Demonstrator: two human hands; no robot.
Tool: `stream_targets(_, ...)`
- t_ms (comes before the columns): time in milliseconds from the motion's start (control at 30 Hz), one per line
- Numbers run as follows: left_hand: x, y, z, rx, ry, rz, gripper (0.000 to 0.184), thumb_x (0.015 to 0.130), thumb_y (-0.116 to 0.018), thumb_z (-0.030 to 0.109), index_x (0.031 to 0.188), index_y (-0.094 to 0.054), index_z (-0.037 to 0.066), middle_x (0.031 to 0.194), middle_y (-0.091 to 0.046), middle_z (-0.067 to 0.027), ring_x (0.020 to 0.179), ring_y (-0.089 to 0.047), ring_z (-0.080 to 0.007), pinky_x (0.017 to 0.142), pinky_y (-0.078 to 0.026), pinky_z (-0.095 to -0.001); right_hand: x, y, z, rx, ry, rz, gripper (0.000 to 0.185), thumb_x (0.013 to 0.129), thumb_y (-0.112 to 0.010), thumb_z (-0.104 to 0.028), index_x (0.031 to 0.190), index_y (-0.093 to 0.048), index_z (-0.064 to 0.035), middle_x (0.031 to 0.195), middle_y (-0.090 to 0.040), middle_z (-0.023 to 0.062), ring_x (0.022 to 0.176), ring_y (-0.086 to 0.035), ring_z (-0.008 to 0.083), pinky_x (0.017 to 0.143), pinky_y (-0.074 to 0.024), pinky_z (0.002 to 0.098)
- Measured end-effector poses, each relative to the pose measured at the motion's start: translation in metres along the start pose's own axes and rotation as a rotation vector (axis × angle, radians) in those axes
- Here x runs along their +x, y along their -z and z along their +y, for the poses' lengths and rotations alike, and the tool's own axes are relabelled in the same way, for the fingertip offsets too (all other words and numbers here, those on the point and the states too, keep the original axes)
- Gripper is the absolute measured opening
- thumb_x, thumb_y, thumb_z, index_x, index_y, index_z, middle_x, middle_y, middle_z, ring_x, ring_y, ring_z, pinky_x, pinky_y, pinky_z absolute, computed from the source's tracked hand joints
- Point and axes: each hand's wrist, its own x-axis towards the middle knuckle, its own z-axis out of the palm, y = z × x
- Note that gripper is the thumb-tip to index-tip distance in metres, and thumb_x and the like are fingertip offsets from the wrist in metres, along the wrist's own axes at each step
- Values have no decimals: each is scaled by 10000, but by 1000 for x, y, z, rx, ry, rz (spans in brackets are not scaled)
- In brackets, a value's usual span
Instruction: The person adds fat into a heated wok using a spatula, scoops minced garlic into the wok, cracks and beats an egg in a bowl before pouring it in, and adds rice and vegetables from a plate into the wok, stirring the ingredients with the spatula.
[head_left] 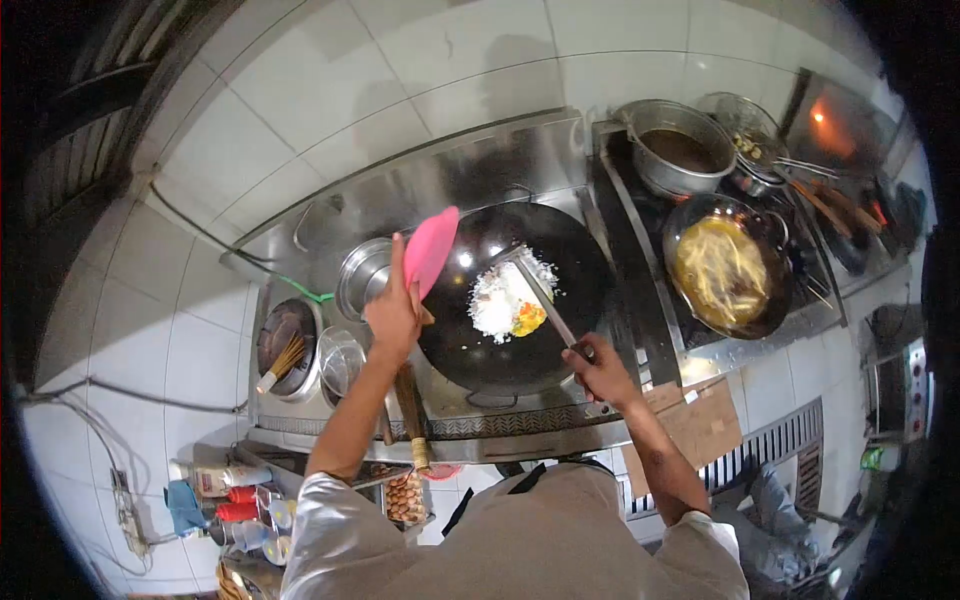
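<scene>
My left hand (393, 315) grips a pink plate (432, 250), tipped on edge above the left side of a large black wok (450, 345). In the wok's middle lies a heap of white rice (493, 305) with a yellow and orange patch (528, 319), which looks like egg. My right hand (600, 372) is closed round the handle of a long metal wok spatula (548, 302). Its head rests at the rice, partly lost among the white grains.
Right of the wok, a smaller pan of frothy yellow oil (722, 270) sits on a burner, with a pot of dark liquid (680, 150) behind. To the left are a metal pot (362, 280), a strainer (341, 362) and a bamboo brush (283, 362). Egg trays (405, 498) stand below.
</scene>
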Motion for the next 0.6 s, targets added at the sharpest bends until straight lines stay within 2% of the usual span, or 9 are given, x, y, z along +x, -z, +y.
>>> stream_targets(67, -18, 4, 0, -160, 225, 74, 554, 1049, -497, 326, 1538, -368, 99, 916, -699, -184, 671, -693, -365, 583, -548, -419, 17, -3, 5, 15, 35, -45, 336, 973, -670, -336, 999, -539, -28, 578, -516, 21, 375, -486, 97, 322, -378, 284)
stream_targets(200, -70, -12, -20, -691, 528, 261, 520, 1082, -432, 396, 1428, -474, 10, 1173, -671, -195, 1028, -670, -283, 866, -522, -391, 34, -6, 13, -107, 42, -62, 349, 981, -652, -347, 951, -531, -22, 568, -531, 44, 363, -503, 103, 304, -358, 273)
stream_targets(267, -99, -10, -16, -924, 705, 235, 537, 1081, -435, 422, 1395, -503, -8, 1238, -650, -170, 1131, -633, -238, 956, -493, -378, 34, -7, 20, -216, 81, -2, 341, 970, -661, -327, 939, -533, -13, 580, -569, 88, 416, -564, 168, 367, -426, 345)
stream_targets(300, -113, -3, -10, -1144, 842, 227, 540, 1076, -447, 432, 1381, -519, -7, 1282, -622, -139, 1170, -600, -212, 991, -476, -371, 39, -5, 39, -414, 247, 87, 319, 945, -681, -271, 996, -524, 3, 640, -618, 159, 545, -643, 289, 521, -501, 445)
stream_targets(333, -126, 1, -5, -1370, 974, 210, 543, 1071, -459, 443, 1367, -536, -6, 1326, -595, -108, 1208, -567, -187, 1026, -459, -365, 31, -9, 38, -412, 233, 94, 319, 945, -681, -271, 996, -524, 3, 640, -618, 159, 545, -643, 289, 521, -501, 445)
stream_targets(400, -163, 7, -5, -1432, 1052, 102, 532, 1057, -490, 445, 1356, -547, 9, 1288, -622, -109, 1151, -613, -201, 982, -501, -367, 11, -13, 35, -596, 387, 319, 336, 917, -694, -211, 1097, -510, 6, 800, -637, 213, 754, -667, 374, 698, -512, 490)
stream_targets(500, -195, 33, 14, -1490, 1129, -93, 565, 1045, -502, 471, 1372, -522, 11, 1246, -637, -107, 1072, -652, -202, 903, -547, -369, -4, -11, 59, -588, 366, 362, 386, 900, -701, -185, 1159, -488, 5, 981, -610, 235, 844, -638, 383, 729, -508, 473)
stream_targets(567, -239, 7, -14, -1534, 1204, -180, 612, 1050, -428, 537, 1372, -506, 22, 1154, -655, -109, 879, -681, -196, 672, -588, -345, -7, -8, 86, -508, 319, 403, 385, 898, -699, -183, 1161, -494, 8, 1016, -589, 232, 850, -621, 380, 732, -501, 471)
stream_targets(600, -246, 10, -15, -1542, 1192, -206, 612, 1050, -428, 537, 1372, -506, 22, 1154, -655, -109, 879, -681, -196, 672, -588, -345, -12, -9, 94, -429, 289, 409, 384, 895, -698, -180, 1163, -500, 11, 1052, -569, 229, 856, -605, 378, 735, -495, 469)
